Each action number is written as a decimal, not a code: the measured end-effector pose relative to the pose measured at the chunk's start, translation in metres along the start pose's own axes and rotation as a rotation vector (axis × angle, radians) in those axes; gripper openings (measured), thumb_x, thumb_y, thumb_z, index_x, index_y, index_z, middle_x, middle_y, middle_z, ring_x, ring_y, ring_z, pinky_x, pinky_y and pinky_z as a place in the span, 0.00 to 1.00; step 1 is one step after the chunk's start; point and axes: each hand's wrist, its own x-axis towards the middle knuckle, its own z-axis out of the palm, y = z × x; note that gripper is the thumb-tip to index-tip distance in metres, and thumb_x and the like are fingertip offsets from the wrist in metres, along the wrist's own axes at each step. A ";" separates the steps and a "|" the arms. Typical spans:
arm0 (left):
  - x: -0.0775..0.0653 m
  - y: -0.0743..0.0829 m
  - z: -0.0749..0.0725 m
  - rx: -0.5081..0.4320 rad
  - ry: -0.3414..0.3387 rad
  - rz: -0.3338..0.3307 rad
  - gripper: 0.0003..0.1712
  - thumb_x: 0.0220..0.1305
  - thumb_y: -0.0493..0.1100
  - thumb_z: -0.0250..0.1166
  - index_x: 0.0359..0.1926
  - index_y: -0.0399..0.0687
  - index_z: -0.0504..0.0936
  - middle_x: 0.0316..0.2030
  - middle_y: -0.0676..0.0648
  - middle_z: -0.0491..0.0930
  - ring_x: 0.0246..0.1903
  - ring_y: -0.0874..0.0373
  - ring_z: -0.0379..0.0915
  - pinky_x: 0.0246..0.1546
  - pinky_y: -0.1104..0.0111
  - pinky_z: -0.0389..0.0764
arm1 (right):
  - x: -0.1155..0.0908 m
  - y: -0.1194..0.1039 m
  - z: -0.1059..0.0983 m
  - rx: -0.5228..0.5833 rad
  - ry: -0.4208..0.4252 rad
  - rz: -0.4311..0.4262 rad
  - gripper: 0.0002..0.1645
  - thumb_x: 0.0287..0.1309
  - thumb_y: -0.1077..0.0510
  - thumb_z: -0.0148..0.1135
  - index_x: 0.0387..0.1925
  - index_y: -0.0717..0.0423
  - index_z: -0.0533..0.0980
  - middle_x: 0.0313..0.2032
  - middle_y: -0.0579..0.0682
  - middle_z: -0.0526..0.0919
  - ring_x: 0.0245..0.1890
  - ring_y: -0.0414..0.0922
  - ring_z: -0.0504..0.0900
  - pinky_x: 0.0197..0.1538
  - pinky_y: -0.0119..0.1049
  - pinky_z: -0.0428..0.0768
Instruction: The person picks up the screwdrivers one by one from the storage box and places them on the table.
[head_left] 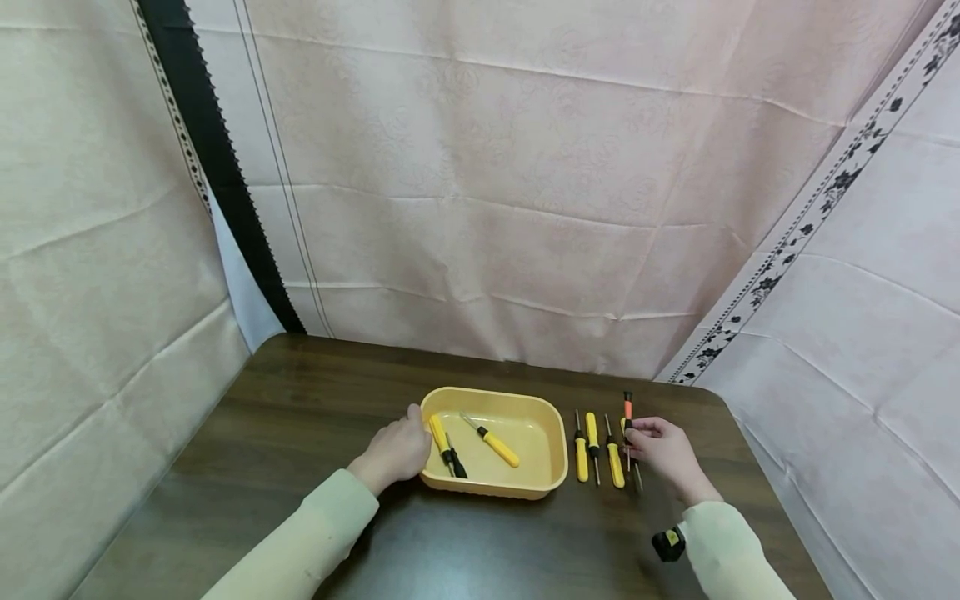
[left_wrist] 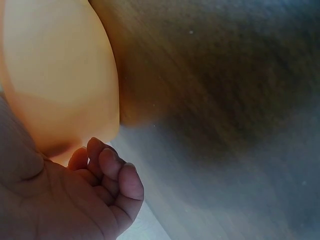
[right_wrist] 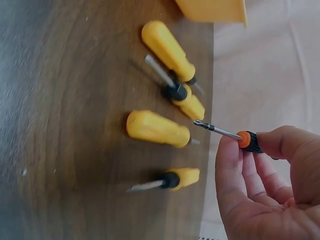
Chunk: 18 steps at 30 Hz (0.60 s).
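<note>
My left hand [head_left: 401, 442] grips the left edge of a yellow plastic basin [head_left: 491, 490], thumb at the rim. In the left wrist view its fingers curl beside the basin's outer wall. Inside lie a yellow-handled screwdriver [head_left: 501, 448], another yellow-handled screwdriver [head_left: 440, 437] and a black piece [head_left: 457, 464] beside it. To the right, my right hand [head_left: 666, 450] pinches a small orange-and-black screwdriver [right_wrist: 251, 142] by its handle, above the table. Several yellow-handled screwdrivers [right_wrist: 157, 129] lie in a row below it, tips pointing alternate ways; the rightmost is partly hidden in the head view.
The brown wooden table [head_left: 300, 433] has rounded far corners. Pale cloth [head_left: 480, 183] hangs behind it and at both sides. A black device [head_left: 668, 544] sits at the right wrist.
</note>
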 end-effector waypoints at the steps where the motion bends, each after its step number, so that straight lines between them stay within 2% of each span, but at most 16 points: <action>1: 0.000 0.000 0.000 -0.001 -0.001 0.000 0.17 0.71 0.42 0.47 0.52 0.32 0.61 0.23 0.46 0.69 0.19 0.53 0.67 0.22 0.61 0.69 | 0.000 0.002 -0.002 0.008 0.002 0.000 0.24 0.66 0.58 0.58 0.56 0.71 0.68 0.47 0.66 0.77 0.41 0.53 0.84 0.45 0.44 0.80; 5: -0.001 0.001 -0.001 -0.003 -0.002 -0.002 0.17 0.71 0.43 0.47 0.52 0.32 0.61 0.23 0.46 0.70 0.19 0.53 0.68 0.22 0.61 0.69 | 0.000 0.011 -0.010 0.009 0.018 0.010 0.23 0.67 0.58 0.57 0.56 0.72 0.68 0.48 0.68 0.77 0.43 0.54 0.83 0.44 0.41 0.81; 18: -0.002 0.002 -0.003 -0.005 -0.006 -0.010 0.17 0.71 0.43 0.47 0.52 0.33 0.61 0.24 0.46 0.70 0.20 0.53 0.68 0.23 0.60 0.69 | -0.001 0.043 -0.023 -0.001 0.077 0.053 0.21 0.65 0.64 0.57 0.53 0.76 0.68 0.42 0.65 0.80 0.35 0.47 0.83 0.39 0.37 0.81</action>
